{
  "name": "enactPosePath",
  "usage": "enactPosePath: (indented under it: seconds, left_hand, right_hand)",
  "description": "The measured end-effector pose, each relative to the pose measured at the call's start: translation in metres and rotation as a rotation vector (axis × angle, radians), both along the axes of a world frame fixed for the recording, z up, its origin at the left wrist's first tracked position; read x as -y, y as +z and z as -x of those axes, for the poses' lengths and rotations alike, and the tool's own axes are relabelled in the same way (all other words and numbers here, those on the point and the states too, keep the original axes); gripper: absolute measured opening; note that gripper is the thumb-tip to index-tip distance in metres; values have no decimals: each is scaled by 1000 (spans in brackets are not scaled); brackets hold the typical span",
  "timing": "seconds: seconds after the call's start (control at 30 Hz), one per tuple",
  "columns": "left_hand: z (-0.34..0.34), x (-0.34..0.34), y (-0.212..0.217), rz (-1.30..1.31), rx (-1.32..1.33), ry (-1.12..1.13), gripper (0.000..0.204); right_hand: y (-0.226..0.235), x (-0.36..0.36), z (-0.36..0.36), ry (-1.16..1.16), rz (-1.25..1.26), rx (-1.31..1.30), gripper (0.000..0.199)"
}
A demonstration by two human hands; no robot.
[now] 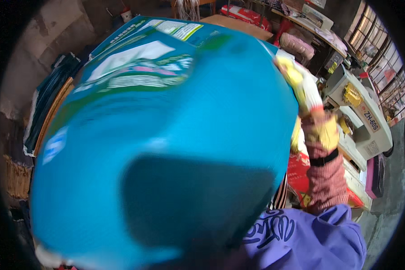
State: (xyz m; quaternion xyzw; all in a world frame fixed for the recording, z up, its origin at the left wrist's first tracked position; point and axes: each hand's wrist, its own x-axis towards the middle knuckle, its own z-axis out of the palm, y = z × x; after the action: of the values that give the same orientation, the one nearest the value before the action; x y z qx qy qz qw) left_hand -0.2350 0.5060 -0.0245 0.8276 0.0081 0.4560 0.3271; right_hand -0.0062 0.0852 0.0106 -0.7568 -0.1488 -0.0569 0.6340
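A large teal printed sack [229, 103] is lifted close to me and fills most of the head view, its near part blurred and shadowed. At the sack's right edge my right hand [297, 78], in a white and yellow glove, is closed on the material. By the lower left corner a whitish blurred patch, seemingly my gloved left hand [48, 257], shows at the sack's edge. Its fingers are hidden, so its grip is unclear. My lap and whatever lies beneath the sack are covered.
To the right stands a white sewing machine [369, 119] with a yellow piece on its head. Red and white packaging [298, 173] lies beside my right forearm. A dark folded stack [54, 99] is at the left. A rolled pink bundle [297, 45] lies at the back.
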Motion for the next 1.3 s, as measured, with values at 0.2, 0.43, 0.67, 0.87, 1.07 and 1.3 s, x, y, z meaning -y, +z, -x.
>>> enactPosePath:
  seconds: [0.2, 0.43, 0.67, 0.87, 1.07, 1.3]
  left_hand:
    - [8, -50, 55, -681, 738, 185, 51]
    - [30, -56, -81, 468, -272, 332, 50]
    - [62, -84, -136, 1088, -1187, 6, 42]
    - [29, -85, -116, 1065, -1255, -103, 40]
    - [12, -67, -174, 1054, -1214, 28, 36]
    - [-22, -31, -133, -514, -1480, 418, 34]
  right_hand:
    - [25, -137, -54, 88, 365, 222, 29]
    - [-74, -258, -53, 172, 761, 248, 32]
    - [-200, -260, -54, 423, 1595, 22, 15]
    - [-209, -270, -54, 185, 1492, 208, 25]
    - [-242, -272, -67, -165, 1242, -104, 46]
    - [-243, -212, -22, 9, 1202, 26, 42]
